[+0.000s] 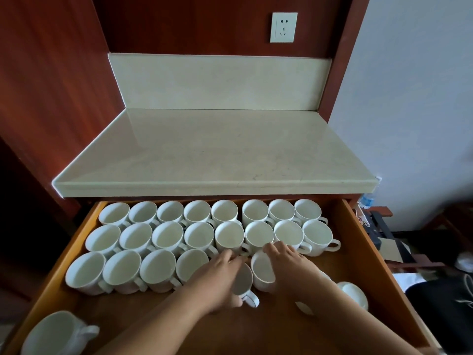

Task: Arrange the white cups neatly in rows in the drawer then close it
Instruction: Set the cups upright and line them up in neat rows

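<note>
Head view: open drawer [76,239] under the counter [217,149], white cups [166,237] in rows. Near middle, the left hand [217,275] has its grip round a tilted cup [243,280]; the right hand [291,262] seemingly clasps the neighbouring cup [262,271].

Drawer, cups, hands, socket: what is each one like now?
drawer, pulled open
back row, eight cups upright
middle row, eight cups upright
front row, four cups upright, unfinished
left hand, grips tilted cup
right hand, holds second cup by rim
corner cup, loose outside rows
wall socket, nothing plugged in
</note>
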Motion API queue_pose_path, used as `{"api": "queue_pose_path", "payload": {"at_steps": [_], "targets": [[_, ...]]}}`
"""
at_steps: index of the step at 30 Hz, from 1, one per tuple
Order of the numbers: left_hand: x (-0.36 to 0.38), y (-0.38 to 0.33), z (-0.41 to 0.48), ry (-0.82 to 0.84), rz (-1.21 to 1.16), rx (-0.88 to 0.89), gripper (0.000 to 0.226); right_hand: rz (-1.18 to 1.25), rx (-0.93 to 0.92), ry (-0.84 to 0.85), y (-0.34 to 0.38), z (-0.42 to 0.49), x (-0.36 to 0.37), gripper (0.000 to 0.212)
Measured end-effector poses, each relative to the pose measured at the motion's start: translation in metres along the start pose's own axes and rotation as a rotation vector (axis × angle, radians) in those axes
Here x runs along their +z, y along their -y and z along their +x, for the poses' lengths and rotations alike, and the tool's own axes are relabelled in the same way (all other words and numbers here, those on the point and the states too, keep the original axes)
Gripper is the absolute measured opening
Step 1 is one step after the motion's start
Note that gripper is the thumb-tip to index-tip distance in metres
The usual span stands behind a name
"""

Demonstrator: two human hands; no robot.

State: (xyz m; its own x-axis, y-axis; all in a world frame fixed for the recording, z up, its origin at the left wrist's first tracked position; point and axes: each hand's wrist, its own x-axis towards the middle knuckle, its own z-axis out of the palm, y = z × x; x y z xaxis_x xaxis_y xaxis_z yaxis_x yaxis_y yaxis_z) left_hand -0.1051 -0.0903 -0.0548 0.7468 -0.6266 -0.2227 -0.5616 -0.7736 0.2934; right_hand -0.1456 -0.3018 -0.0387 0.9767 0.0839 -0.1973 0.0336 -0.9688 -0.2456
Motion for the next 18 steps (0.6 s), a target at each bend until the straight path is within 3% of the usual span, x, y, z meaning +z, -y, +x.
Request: {"api": "queue_pose_path", "payload": {"at_steps": [4,7,11,18], "targets": [[-0.015,0.013,-0.012,-0.096,-0.022,0.021,0.09,-0.021,-0.051,-0.068,0.011,-0.002,-0.02,0.054],[-0.03,0.037,-0.022,-0.196,-0.011,-0.047,0.08,-0.003,-0.128,-0.053,0.034,0.0,-0.018,0.066],[-0.037,0.055,-0.031,-0.205,0.065,-0.109,0.074,-0.158,-0.177,-0.043,0.057,0.007,0.002,0.082],[-0.021,0.066,-0.034,-0.213,0.073,-0.093,0.077,-0.195,-0.149,-0.085,0.065,0.018,0.025,0.075]]}}
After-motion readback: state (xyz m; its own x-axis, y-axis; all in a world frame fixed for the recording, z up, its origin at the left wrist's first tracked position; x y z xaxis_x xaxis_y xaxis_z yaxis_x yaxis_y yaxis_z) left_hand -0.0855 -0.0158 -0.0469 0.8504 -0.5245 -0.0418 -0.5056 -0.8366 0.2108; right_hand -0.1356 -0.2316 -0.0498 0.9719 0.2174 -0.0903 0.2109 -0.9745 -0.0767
